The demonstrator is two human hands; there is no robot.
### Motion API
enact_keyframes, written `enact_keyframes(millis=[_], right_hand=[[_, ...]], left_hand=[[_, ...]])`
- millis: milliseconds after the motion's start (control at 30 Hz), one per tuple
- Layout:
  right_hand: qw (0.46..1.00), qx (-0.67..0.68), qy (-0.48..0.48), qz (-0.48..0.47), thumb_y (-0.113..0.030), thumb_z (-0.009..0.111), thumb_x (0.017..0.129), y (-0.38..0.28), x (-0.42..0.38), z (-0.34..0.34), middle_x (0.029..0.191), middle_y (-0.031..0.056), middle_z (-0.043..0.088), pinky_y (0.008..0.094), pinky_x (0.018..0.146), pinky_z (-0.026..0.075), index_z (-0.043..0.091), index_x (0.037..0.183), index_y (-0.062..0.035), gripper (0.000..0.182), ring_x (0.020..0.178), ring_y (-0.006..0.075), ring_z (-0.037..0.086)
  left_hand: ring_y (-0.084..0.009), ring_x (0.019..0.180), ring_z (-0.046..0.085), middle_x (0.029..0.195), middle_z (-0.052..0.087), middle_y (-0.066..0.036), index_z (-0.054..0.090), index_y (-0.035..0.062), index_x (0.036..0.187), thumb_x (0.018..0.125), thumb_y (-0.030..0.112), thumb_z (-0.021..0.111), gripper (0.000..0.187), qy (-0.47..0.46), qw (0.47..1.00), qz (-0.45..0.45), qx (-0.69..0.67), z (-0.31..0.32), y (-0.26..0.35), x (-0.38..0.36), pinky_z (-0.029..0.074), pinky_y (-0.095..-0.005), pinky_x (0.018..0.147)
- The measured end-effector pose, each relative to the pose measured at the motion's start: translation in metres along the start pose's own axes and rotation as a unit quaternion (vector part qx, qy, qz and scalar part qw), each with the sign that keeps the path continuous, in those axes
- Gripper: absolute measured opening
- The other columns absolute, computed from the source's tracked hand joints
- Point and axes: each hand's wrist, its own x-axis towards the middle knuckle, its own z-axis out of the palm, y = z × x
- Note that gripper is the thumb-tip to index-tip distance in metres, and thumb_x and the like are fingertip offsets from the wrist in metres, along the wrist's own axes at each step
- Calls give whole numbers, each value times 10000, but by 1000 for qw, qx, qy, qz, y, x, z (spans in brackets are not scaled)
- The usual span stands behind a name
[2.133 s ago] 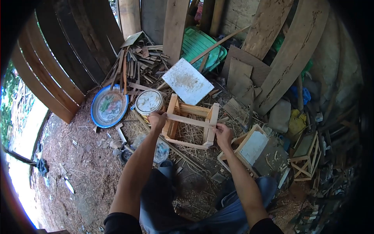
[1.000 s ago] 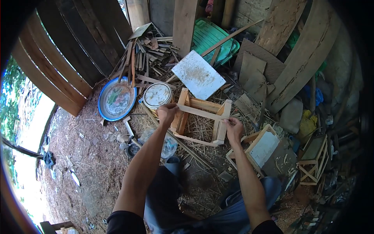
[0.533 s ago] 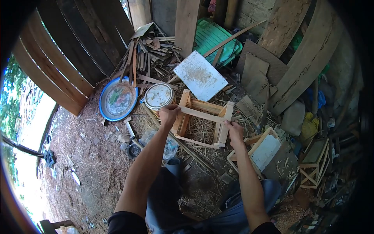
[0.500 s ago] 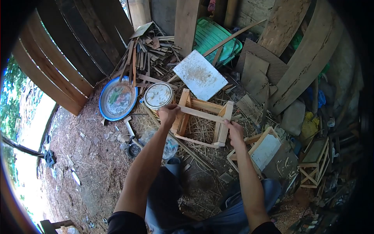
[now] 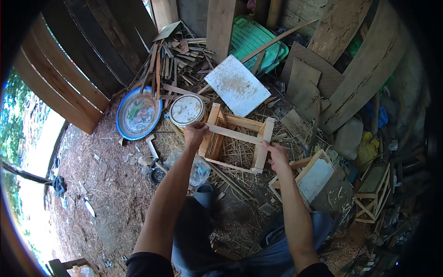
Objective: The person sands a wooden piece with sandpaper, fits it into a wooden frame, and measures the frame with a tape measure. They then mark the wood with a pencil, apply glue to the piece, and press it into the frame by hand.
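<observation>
A thin, pale wooden slat [image 5: 236, 134] lies across a small wooden frame [image 5: 261, 157] low in front of me. My left hand [image 5: 196, 133] is closed on the slat's left end, beside the lidded bucket. At the other end, my right hand [image 5: 278, 156] grips the slat with thumb and fingers, right at the frame's corner. The frame has upright end pieces joined by rails, and straw shows through its open middle.
A white board [image 5: 237, 85] lies behind the frame, and a round bucket [image 5: 188, 110] stands left of it. Further left is a blue-rimmed tray [image 5: 139, 113]. Another wooden frame with a pale panel [image 5: 316, 180] sits at right. Scrap wood [image 5: 184, 60] is heaped at the back.
The wooden frame and both hands with the slat have shifted slightly left in view. Both hands keep their grip on the slat.
</observation>
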Motion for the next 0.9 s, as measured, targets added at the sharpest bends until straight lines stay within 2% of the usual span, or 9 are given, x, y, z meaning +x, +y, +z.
enact_keyframes(millis=[167,267,367,467,567,667,700,800,900], right_hand=[[1000,-9,4,-4,-295,670,834,-6,-9,5,967,79,603,332,672,449,576,1097,-16,395,807,171,570],[1000,-29,4,-5,-296,662,840,-3,-4,4,972,80,603,360,688,452,566,1113,-18,401,841,186,569],[1000,-7,-20,-7,-299,653,848,-3,-2,2,980,80,603,362,694,454,562,1127,-25,401,855,190,573],[999,-33,9,-2,-303,647,854,-3,-4,-2,983,72,603,367,697,464,564,1127,-37,390,844,191,587],[999,-17,-20,20,-295,646,857,-4,-10,-14,1009,70,601,379,711,477,548,1159,-46,403,855,199,599],[997,34,-59,47,-276,626,877,3,-25,-23,1077,40,582,466,864,411,515,1204,-90,392,1037,190,542],[996,35,-63,51,-256,629,878,11,-24,-27,1056,32,589,427,818,448,510,1181,-79,370,998,182,563],[998,-4,-55,37,-260,635,874,29,-26,-36,1029,31,597,384,781,475,505,1163,-71,369,962,174,576],[997,-24,-64,28,-270,640,870,41,-40,-43,1151,86,547,428,853,463,393,1291,-29,544,1041,228,553]], left_hand=[[-101,668,547,815,636,-31,630,0,1024,791,151,717,290,-31,999,-25,-34,-4,-19,12,444,-239,610],[-86,636,488,770,589,7,630,41,1024,827,192,687,255,-56,992,-88,-77,-6,11,-5,406,-256,574],[-79,630,433,732,531,29,633,75,1018,859,258,653,243,-93,978,-171,-70,-7,4,2,378,-285,557],[-84,649,414,713,488,33,624,89,1062,883,303,618,279,-137,970,-199,-15,-5,2,9,376,-326,570],[-110,708,487,772,550,5,608,78,1106,897,301,598,306,-165,967,-192,8,-6,29,-8,428,-352,641],[-108,673,506,785,569,-3,609,50,1053,874,281,633,293,-181,960,-213,6,-11,28,-12,426,-263,559],[-142,802,540,870,581,-25,585,64,1096,883,276,620,303,-214,953,-211,23,-18,26,-12,483,-353,705],[-175,950,566,1051,592,-62,541,54,1174,919,271,561,335,-311,930,-194,41,-37,33,-27,478,-399,837],[-238,1039,536,1188,519,-108,499,25,1222,916,332,553,437,-375,906,-196,16,-59,30,-35,508,-415,853]])
